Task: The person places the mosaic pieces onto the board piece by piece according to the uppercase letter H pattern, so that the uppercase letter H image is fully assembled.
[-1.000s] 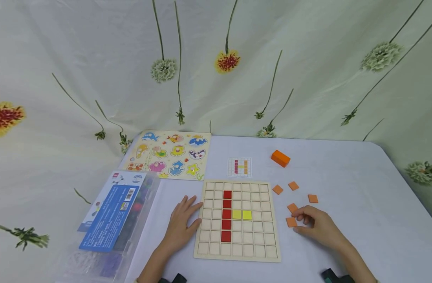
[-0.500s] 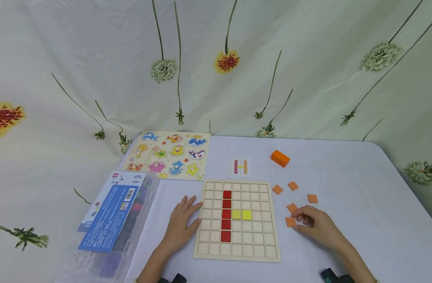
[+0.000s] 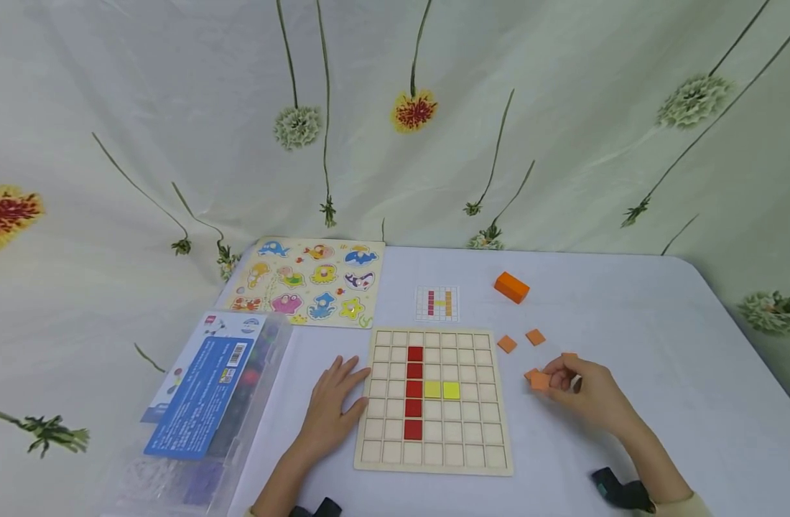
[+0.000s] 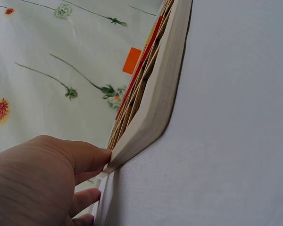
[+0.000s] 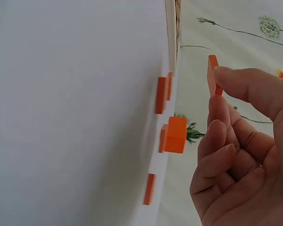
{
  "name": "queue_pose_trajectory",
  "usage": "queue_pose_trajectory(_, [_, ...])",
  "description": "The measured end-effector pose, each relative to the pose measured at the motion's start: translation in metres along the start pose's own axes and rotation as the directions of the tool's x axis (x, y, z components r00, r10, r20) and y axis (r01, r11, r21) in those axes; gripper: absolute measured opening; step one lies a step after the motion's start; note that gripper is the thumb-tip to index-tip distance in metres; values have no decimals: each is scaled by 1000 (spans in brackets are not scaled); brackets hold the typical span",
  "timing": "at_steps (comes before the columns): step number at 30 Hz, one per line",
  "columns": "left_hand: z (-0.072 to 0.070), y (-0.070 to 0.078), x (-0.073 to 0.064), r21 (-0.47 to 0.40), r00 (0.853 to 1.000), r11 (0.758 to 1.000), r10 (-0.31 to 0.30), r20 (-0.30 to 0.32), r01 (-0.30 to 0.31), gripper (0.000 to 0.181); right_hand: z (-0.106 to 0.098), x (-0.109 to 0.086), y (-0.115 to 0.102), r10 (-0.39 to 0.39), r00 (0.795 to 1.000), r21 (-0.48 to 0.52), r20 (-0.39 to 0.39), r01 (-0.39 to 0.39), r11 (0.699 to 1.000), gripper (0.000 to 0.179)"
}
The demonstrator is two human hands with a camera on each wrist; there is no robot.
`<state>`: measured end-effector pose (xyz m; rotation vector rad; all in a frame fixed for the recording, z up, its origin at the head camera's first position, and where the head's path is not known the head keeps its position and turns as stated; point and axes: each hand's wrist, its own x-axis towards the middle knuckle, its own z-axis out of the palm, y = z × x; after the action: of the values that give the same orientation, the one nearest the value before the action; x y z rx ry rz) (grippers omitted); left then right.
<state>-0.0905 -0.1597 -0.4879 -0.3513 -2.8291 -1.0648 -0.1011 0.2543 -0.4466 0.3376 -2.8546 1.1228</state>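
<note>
Between thumb and fingers my right hand point(image 3: 585, 388) pinches an orange square tile point(image 5: 212, 75), held above the table to the right of the board. Just behind it in the head view, another orange tile point(image 3: 531, 373) is partly covered. My left hand point(image 3: 333, 398) touches the left edge of the wooden grid board point(image 3: 434, 459) with thumb and fingertips, the fingers spread. On the board, several red tiles point(image 3: 414, 388) form one column, and two yellow tiles point(image 3: 451, 390) extend rightward from its middle.
Loose orange tiles point(image 3: 507, 345) lie right of the board, near an orange block point(image 3: 512, 287). A small pattern card point(image 3: 437, 304) sits behind the board. At left are a sea-animal puzzle board point(image 3: 307, 294) and a clear plastic case point(image 3: 253, 402) with a blue label.
My right hand has picked up the nearest orange tile from the table and raised it slightly. The left hand stays at the board's edge.
</note>
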Motion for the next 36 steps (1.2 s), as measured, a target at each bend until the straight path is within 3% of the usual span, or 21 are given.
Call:
queue_pose_trajectory(5, [0, -1, -1, -7, 1000, 1000, -1, 8, 1, 46, -11, 18, -16, 1, 1000, -48, -20, -2, 999, 17])
queue_pose_trajectory(11, [1, -2, -1, -9, 1000, 1000, 4, 7, -4, 46, -9, 37, -33, -20, 1000, -28, 9, 20, 999, 16])
queue_pose_trajectory(18, [1, -1, -1, -5, 1000, 1000, 0, 3, 0, 46, 6, 57, -45, 38, 997, 33, 72, -40, 999, 15])
queue_pose_trajectory(28, [1, -1, -2, -20, 1000, 1000, 0, 3, 0, 46, 35, 77, -51, 18, 984, 99, 180, -36, 994, 20])
queue_pose_trajectory(36, [1, -2, -2, -18, 1000, 1000, -5, 4, 5, 46, 52, 86, -56, 68, 966, 79, 249, -91, 993, 20])
